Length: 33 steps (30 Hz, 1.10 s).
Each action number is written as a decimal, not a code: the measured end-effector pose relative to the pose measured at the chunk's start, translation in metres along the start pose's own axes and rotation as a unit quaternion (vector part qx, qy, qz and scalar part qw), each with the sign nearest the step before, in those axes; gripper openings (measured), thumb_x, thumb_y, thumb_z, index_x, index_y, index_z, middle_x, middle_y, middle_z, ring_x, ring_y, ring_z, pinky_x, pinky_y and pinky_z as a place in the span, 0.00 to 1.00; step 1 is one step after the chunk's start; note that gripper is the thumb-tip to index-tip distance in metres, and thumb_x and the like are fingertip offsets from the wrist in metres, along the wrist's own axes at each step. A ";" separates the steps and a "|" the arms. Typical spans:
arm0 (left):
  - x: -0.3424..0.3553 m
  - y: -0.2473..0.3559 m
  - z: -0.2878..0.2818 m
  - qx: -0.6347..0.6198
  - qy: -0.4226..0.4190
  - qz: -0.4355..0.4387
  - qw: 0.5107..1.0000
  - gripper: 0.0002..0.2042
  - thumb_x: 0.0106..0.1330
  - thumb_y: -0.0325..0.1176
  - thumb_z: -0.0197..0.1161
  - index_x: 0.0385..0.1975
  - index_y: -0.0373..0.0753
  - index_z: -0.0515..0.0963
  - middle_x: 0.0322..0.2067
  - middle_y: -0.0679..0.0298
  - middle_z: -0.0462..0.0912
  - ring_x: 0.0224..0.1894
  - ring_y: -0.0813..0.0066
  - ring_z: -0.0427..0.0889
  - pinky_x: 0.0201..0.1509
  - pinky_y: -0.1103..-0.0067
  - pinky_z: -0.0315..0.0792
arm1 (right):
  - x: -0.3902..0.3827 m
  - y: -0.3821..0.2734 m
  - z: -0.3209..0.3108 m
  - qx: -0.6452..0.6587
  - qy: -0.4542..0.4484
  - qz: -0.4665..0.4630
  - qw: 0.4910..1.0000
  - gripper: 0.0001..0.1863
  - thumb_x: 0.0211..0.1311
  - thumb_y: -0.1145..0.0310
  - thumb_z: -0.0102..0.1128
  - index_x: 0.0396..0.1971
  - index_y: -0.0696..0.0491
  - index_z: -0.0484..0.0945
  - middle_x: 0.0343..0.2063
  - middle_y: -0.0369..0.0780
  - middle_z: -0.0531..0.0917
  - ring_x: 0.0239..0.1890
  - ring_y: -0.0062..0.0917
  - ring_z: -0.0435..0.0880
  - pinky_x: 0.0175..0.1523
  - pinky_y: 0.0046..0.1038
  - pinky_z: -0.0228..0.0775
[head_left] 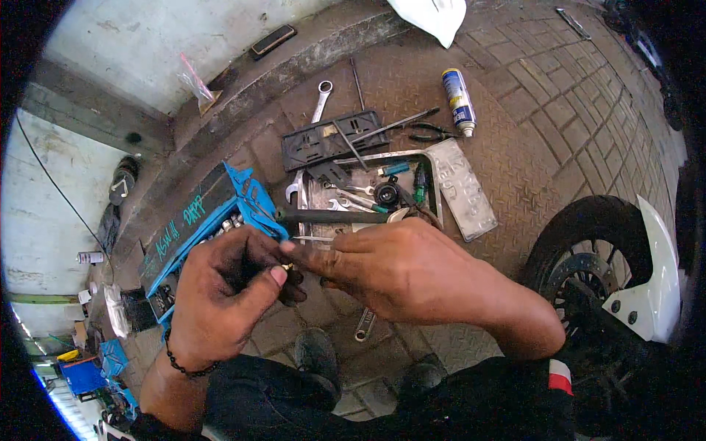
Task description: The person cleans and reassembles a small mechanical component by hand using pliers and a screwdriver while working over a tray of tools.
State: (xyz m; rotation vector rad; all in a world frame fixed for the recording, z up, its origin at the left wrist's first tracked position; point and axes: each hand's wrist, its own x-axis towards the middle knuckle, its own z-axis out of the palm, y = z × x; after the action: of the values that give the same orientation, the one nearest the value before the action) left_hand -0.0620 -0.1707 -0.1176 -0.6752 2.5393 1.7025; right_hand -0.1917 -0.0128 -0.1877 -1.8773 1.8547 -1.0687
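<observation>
My left hand (220,294) is closed in front of me, thumb and fingers around a small brass-coloured piece (289,268), too small and covered to tell more. My right hand (397,268) meets it from the right, fingertips pressed at that piece. Just beyond my hands lie a metal tray (434,187) of wrenches and small tools and a blue toolbox (248,197) with sockets inside. A dark bar (309,216) runs behind my fingers. A combination wrench (364,328) shows on the pavers below my right hand.
A spray can (458,99), pliers (434,134), long rods, a black plastic plate (309,147), another wrench (322,92) and a metal plate (460,191) lie farther out. A motorbike wheel (555,242) with white fender stands at right. A step and wall (110,51) are at left.
</observation>
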 end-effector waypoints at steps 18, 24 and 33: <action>0.000 -0.004 -0.002 -0.130 -0.049 -0.044 0.989 0.06 0.62 0.27 0.58 0.27 0.31 0.71 0.26 0.61 0.77 0.30 0.73 0.80 0.36 0.78 0.75 | -0.007 0.022 -0.006 0.139 0.078 -0.050 0.986 0.26 0.49 0.76 0.58 0.53 0.53 0.72 0.27 0.47 0.81 0.27 0.43 0.80 0.32 0.38 0.72; 0.001 -0.005 0.000 -0.093 -0.073 -0.033 0.992 0.07 0.62 0.28 0.58 0.27 0.31 0.71 0.26 0.61 0.76 0.30 0.74 0.80 0.38 0.79 0.74 | -0.008 0.015 -0.011 0.050 -0.007 -0.050 0.998 0.34 0.45 0.75 0.55 0.59 0.50 0.65 0.25 0.44 0.79 0.25 0.42 0.79 0.29 0.41 0.69; -0.001 -0.003 -0.001 -0.028 -0.084 -0.042 0.995 0.07 0.60 0.29 0.59 0.27 0.31 0.72 0.25 0.62 0.76 0.30 0.76 0.78 0.37 0.79 0.71 | -0.006 0.010 -0.012 0.030 -0.037 -0.033 0.998 0.26 0.50 0.69 0.60 0.53 0.48 0.72 0.30 0.41 0.82 0.31 0.36 0.82 0.33 0.34 0.74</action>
State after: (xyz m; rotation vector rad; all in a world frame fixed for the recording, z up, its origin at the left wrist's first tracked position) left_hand -0.0602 -0.1718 -0.1195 -0.6041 2.3276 1.7289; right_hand -0.2060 -0.0048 -0.1882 -1.9289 1.7134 -1.0484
